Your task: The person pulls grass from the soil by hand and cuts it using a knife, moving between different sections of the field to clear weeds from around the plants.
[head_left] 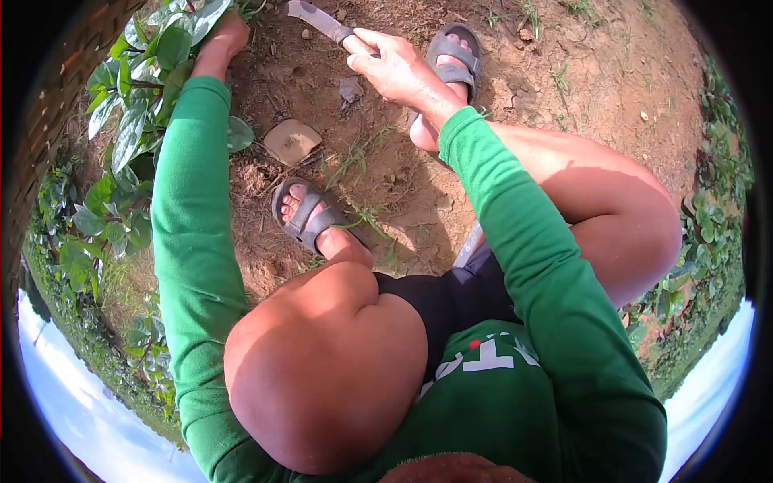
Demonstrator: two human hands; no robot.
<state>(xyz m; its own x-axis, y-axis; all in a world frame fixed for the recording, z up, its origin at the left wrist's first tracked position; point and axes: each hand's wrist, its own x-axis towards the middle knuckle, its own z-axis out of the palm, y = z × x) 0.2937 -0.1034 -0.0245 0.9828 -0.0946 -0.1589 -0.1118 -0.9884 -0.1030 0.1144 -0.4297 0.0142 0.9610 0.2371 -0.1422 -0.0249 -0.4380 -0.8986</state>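
Observation:
My right hand [394, 68] is wrapped round the wooden handle of a knife [326, 24], whose blade points up and left over the bare soil. At the upper left, my left hand [228, 34] reaches in at the edge of a leafy green plant [129, 97]. Leaves cover part of its fingers, and what they hold, if anything, is hidden. The knife is to the right of the left hand, apart from it.
My sandalled feet [302, 211] [455, 56] rest on dry brown soil [596, 72]. Between them lies a flat tan piece [291, 142] near small weeds. A woven surface [68, 76] stands at the left edge. More leafy plants [713, 225] grow at the right.

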